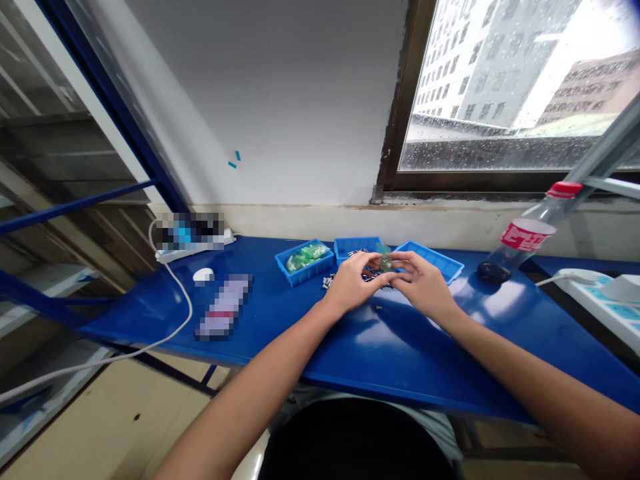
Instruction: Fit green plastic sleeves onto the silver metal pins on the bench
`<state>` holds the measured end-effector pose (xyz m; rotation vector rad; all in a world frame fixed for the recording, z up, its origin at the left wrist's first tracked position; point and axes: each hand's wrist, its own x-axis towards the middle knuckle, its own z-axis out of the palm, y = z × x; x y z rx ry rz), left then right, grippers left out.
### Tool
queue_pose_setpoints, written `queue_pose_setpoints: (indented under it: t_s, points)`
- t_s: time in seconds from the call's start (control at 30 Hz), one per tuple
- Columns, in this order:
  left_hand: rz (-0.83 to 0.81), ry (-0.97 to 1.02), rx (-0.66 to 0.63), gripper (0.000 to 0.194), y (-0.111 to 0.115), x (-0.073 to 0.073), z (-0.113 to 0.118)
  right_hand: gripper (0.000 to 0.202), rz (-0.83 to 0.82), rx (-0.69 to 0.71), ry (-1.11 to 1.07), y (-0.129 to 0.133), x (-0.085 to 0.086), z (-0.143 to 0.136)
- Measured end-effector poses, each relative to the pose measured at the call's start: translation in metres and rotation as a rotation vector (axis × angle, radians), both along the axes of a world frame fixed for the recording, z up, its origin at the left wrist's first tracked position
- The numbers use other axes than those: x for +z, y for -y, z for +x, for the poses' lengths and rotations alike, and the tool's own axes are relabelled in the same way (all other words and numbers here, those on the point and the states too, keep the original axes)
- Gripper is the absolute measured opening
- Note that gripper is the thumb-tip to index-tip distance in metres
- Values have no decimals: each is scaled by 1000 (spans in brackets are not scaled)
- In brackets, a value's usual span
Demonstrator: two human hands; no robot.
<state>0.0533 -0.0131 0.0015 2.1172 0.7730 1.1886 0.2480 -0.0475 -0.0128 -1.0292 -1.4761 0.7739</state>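
Note:
My left hand and my right hand meet above the blue table, fingertips close together. Between them they pinch a small green translucent piece; its exact kind is too blurred to tell. Below and behind my fingers lie small metal parts that look like screws, partly hidden by my hands. Left of my hands, a blue tray holds a heap of similar green pieces. Behind my left hand stands a second blue tray, and a third blue tray is partly covered by my right hand.
A cola bottle with dark liquid stands at the right. Farther right is a white power strip. On the left are a blurred-out flat object, a round white item and a white cable crossing the blue table.

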Motion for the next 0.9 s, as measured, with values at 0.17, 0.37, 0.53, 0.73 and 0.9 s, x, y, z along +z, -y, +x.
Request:
queue_pose_setpoints:
  t_s: [0.17, 0.37, 0.53, 0.73, 0.9]
  points:
    - [-54, 38, 49, 37, -4, -2, -1, 32, 127, 31, 104, -1, -2, 0]
    - [-68, 4, 110, 17, -5, 5, -4, 32, 144, -49, 157, 2, 2, -1]
    - [-80, 10, 82, 22, -3, 6, -4, 49, 145, -187, 157, 1, 3, -2]
    - [-147, 34, 15, 38, -5, 1, -3, 43, 62, -81, 84, -1, -1, 0]
    - [-56, 36, 109, 40, -6, 0, -2, 42, 11, -91, 51, -1, -1, 0]
